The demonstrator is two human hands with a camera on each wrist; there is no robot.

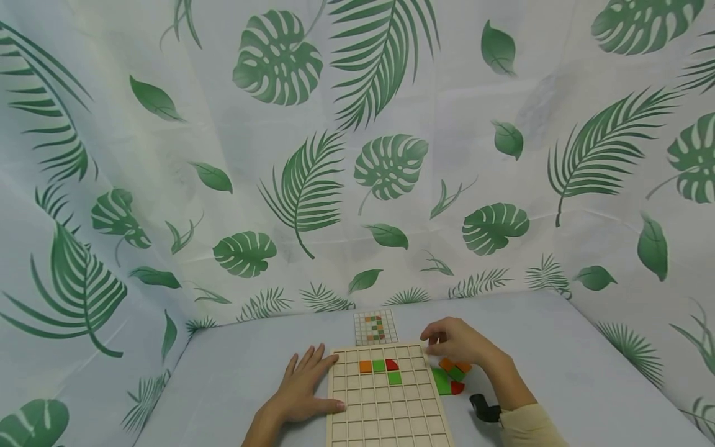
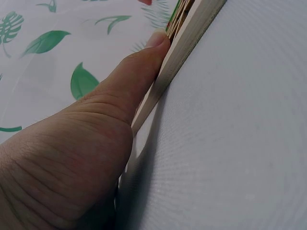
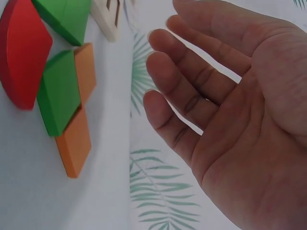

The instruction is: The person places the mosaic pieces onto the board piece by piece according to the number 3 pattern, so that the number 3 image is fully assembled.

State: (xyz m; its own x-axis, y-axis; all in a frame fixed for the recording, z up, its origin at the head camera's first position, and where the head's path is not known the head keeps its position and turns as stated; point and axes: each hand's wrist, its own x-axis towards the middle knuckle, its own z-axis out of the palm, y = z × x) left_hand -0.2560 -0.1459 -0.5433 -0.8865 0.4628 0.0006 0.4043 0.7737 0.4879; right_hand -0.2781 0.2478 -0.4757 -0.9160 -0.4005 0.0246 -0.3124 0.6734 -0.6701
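A wooden grid board (image 1: 368, 410) lies in front of me. In its upper part sit an orange square (image 1: 365, 367), a green square (image 1: 379, 365) and a red quarter-round piece (image 1: 392, 364) in a row, with another green square (image 1: 395, 377) below. My left hand (image 1: 301, 386) rests at the board's left side, fingers spread, its thumb (image 2: 144, 62) on the edge. Beside the top right corner hovers my right hand (image 3: 230, 91), fingers loosely bent and nothing in its palm. Near it lie loose pieces: orange (image 3: 76, 148), green (image 3: 60, 93) and red (image 3: 24, 52).
A small printed pattern card (image 1: 375, 328) lies beyond the board's top edge. A black strap-like object (image 1: 483, 408) is at the right wrist by the sleeve (image 1: 530, 427). Leaf-patterned cloth (image 1: 357, 186) hangs behind and beside the pale tabletop (image 1: 246, 360).
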